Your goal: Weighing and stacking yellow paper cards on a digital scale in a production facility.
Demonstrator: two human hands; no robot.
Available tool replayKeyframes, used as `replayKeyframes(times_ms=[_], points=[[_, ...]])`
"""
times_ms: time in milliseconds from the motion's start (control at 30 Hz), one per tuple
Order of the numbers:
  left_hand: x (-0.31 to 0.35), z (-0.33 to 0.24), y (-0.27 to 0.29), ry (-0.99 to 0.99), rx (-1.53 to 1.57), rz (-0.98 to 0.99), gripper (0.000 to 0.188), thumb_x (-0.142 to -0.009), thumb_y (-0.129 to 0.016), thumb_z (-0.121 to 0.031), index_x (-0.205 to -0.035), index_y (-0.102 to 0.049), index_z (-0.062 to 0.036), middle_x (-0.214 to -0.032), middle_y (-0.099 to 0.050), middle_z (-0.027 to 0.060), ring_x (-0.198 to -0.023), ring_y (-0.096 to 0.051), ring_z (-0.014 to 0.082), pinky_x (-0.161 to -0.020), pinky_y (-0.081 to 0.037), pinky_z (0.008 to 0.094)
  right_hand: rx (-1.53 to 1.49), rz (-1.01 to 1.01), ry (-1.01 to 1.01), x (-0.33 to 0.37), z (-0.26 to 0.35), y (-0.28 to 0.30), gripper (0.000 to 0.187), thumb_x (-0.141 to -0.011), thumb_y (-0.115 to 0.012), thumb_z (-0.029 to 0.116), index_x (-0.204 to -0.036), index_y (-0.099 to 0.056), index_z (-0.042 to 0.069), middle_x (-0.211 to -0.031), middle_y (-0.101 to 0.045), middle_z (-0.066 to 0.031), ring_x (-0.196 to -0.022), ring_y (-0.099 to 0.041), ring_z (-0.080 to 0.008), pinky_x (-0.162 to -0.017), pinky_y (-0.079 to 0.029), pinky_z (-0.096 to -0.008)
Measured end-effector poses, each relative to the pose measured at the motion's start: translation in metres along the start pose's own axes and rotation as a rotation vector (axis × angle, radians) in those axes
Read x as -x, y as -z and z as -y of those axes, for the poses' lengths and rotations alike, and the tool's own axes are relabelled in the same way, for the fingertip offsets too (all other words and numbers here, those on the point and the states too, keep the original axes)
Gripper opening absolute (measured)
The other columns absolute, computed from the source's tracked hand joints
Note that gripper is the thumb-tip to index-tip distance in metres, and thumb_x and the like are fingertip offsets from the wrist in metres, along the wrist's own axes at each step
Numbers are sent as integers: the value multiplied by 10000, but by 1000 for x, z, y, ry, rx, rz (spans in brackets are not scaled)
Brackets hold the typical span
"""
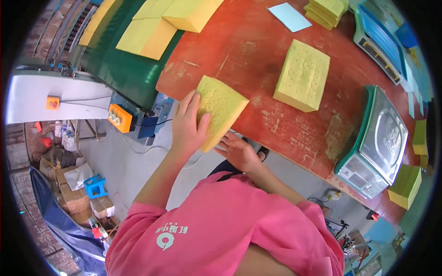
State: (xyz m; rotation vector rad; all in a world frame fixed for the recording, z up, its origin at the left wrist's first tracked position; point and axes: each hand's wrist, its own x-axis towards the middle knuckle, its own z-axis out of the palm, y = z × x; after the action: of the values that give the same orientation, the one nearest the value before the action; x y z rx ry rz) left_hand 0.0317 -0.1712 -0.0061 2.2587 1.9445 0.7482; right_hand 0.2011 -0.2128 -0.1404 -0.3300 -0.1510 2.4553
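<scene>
My left hand (188,126) grips the left edge of a thick stack of yellow paper (222,102), with the thumb lying on its top face. Small round marks pattern that face. The stack is tilted, partly over the red table's near left edge. By its lower right side is my right hand (239,152), fingers apart and the tips at the stack's edge; whether they bear any weight is hard to tell. Another yellow paper stack (304,73) with the same marks lies on the red table (258,110), to the right of the held one.
A green conveyor belt (108,60) at upper left carries plain yellow stacks (154,34). Right on the table stand a green-framed scale (382,138) and a blue-topped scale (380,39). A pale sheet (290,17) lies at the back. An orange switch box (120,118) hangs beside the belt.
</scene>
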Motion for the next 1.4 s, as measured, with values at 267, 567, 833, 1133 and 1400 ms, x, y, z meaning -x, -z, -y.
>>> replayKeyframes(times_ms=[267,567,833,1133,1400], points=[[-2,17,-1,6,117,5,470,-908,-618,-168,-1313,-513,46,-1326,-547,237,-1195,-550,393,-1007,-447,428,103,-151,90,-4,-7,-17,566,-918,-568,246,-1436,-409,82,-1387,-518,-30,-1265,-466,-175,-1085,-327,-386],[2,-2,31,-282,246,140,355,-976,-532,-256,-1205,-585,10,-1114,-666,118,-989,-642,257,-824,-514,381,1099,-207,652,88,57,-108,309,-976,-585,284,-1136,-576,20,-1519,-352,-185,-1400,-349,-320,-1134,-284,-424],[-54,-201,-94,50,1426,500,350,-933,-597,-228,-1201,-563,-6,-1079,-659,106,-946,-633,240,-794,-522,375,1028,-579,1539,230,127,-122,320,-978,-510,148,-1256,-523,-10,-1555,-311,-209,-1446,-299,-281,-1136,-265,-404],[-78,-439,-174,412,1952,891,369,-974,-586,-259,-1275,-564,-45,-1149,-649,88,-1036,-642,194,-849,-528,312,1674,-1334,1511,370,263,-113,425,-966,-474,111,-1372,-529,-1,-1461,-465,-192,-1382,-410,-334,-1131,-305,-417],[-75,-429,-158,912,2029,857,529,-1019,-379,-528,-1343,-504,-130,-1249,-606,62,-1092,-606,182,-849,-512,344,2074,-1405,1116,354,325,-95,381,-841,-615,34,-1220,-643,13,-1305,-604,-179,-1252,-541,-346,-1062,-405,-436]])
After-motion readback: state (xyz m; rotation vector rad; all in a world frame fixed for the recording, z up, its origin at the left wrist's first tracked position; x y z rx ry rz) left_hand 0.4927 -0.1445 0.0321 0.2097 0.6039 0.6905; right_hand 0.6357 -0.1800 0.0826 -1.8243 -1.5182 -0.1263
